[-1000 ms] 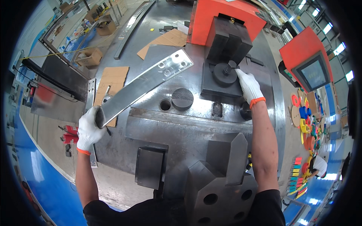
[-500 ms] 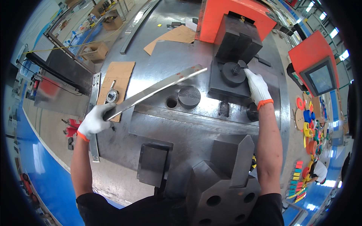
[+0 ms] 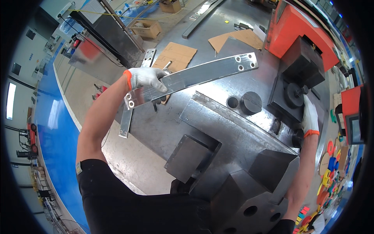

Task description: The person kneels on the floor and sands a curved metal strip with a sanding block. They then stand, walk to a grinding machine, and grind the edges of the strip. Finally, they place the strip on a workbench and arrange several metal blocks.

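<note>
My gloved left hand is closed around a flat silver metal bar near its left end. Paired holes show at both ends of the bar, which is held up over the steel table, its broad face toward me and its right end raised. Far to the right, my gloved right hand reaches along a black block. Its fingertips close at a bolt on top of a round black die; their undersides are hidden. A black, square-based die holder stands under the round die.
A round black disc sits beside a hole in the steel table. Another flat bar lies at the left edge, near cardboard. A large black tool block rises close in front of me. An orange machine frame stands behind.
My left hand has turned the bar so its broad face and end holes now show. The view has swung left. My right hand stays by the bolt on the round die.
</note>
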Demonstrator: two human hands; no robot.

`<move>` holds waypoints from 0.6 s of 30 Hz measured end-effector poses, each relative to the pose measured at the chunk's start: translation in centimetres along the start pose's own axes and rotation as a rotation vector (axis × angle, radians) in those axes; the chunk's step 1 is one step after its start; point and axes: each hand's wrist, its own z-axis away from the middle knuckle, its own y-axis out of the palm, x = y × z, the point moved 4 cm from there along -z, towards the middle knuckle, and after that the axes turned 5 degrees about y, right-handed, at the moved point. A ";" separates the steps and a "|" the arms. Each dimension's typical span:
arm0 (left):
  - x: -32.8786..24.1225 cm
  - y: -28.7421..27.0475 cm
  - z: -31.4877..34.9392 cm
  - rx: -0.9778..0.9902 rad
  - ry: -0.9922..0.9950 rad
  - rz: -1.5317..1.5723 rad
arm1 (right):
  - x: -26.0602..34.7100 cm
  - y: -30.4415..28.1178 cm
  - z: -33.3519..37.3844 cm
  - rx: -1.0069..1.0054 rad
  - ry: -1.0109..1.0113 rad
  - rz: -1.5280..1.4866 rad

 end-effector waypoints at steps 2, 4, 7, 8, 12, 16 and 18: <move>0.3 -0.5 0.2 -0.044 -0.020 -0.090 | 0.3 0.4 0.1 0.006 -0.063 0.052; -2.2 0.7 0.3 -0.084 -0.066 -0.187 | -0.6 -1.6 -0.5 -0.072 -0.157 0.198; -3.0 3.7 0.7 -0.269 0.041 -0.696 | -1.0 -1.9 -1.4 -0.118 -0.140 0.290; -3.7 4.8 0.9 -0.337 -0.062 -0.751 | -0.7 -1.6 -1.1 -0.121 -0.142 0.319; -0.1 6.2 -0.5 -0.703 -0.014 -0.790 | -0.1 -1.2 -0.6 -0.180 -0.042 0.329; 1.0 5.2 0.1 -0.715 0.160 -0.770 | 0.3 -0.6 0.6 -0.214 0.012 0.316; 0.9 5.3 0.6 -0.692 0.235 -0.781 | 0.6 -0.5 0.8 -0.222 0.025 0.316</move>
